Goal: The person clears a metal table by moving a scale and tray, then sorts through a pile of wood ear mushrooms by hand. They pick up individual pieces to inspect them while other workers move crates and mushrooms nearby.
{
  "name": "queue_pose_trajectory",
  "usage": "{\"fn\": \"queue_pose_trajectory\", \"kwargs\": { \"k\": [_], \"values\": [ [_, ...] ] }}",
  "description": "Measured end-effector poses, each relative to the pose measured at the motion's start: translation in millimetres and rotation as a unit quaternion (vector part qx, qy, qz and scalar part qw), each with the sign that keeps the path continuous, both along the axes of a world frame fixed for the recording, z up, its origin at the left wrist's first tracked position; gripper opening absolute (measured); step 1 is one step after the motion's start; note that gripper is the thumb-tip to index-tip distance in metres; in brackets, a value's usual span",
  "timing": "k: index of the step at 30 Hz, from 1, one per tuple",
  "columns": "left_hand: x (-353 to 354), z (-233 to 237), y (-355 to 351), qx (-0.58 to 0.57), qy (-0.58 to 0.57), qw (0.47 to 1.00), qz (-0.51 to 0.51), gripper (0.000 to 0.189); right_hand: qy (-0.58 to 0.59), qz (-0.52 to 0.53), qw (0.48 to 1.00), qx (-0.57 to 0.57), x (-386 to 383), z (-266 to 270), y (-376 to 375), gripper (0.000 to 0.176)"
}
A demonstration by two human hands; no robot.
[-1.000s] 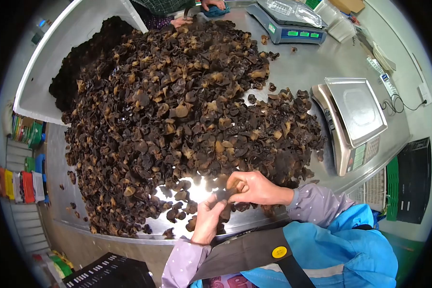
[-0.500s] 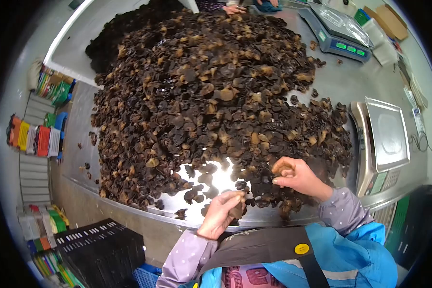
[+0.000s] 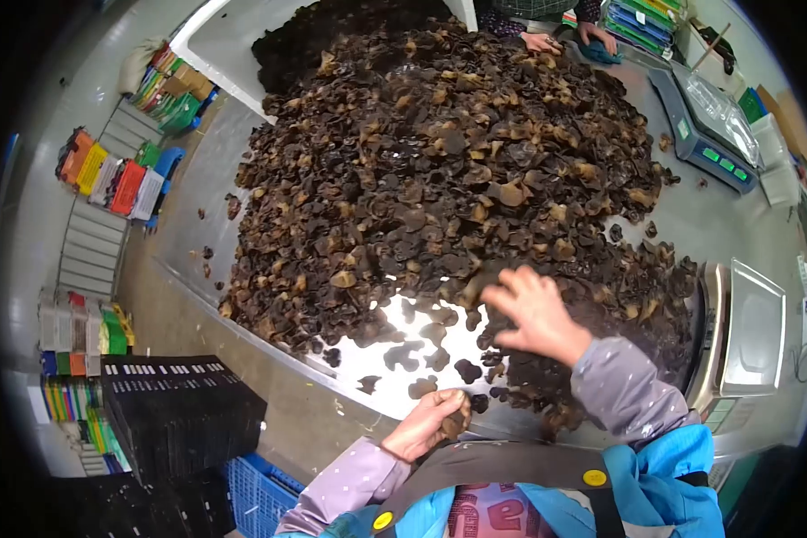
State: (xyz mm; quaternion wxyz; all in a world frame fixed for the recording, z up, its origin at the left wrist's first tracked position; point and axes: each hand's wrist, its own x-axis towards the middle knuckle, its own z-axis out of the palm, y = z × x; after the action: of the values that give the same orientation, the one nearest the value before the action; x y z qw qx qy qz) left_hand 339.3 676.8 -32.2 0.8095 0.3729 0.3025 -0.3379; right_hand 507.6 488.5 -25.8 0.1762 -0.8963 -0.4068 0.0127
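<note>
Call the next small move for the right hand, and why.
Probably close the right hand on a piece at the near edge of the mushroom pile and bring it back to the left hand. The right hand is open, fingers spread over the pile; the left hand is curled around dark pieces beside the table edge.

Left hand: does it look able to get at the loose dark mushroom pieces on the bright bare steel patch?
Probably yes. The loose dark mushroom pieces lie just ahead of the left hand, with nothing between. But it is closed on a dark mushroom piece, so its fingers are busy.
</note>
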Motion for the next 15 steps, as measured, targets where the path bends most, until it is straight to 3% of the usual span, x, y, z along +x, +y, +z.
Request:
{"fn": "queue_pose_trajectory", "kwargs": {
  "k": [2,7,9,15],
  "values": [
    [0,-5,2,0.008,0.008,1.000,-0.013,0.027,0.089,0.066,0.993,-0.026,-23,-3,-14,0.057],
    [6,-10,4,-0.023,0.019,0.999,-0.010,0.027,0.088,0.051,0.992,-0.080,-52,19,-72,0.039],
    [7,-14,4,-0.093,0.037,0.995,0.029,0.025,0.077,0.033,0.990,-0.116,-57,30,-90,0.033],
    [9,-25,3,-0.264,0.056,0.959,0.089,0.022,0.133,-0.006,0.981,-0.140,-65,44,-104,0.036]
  ]
}}
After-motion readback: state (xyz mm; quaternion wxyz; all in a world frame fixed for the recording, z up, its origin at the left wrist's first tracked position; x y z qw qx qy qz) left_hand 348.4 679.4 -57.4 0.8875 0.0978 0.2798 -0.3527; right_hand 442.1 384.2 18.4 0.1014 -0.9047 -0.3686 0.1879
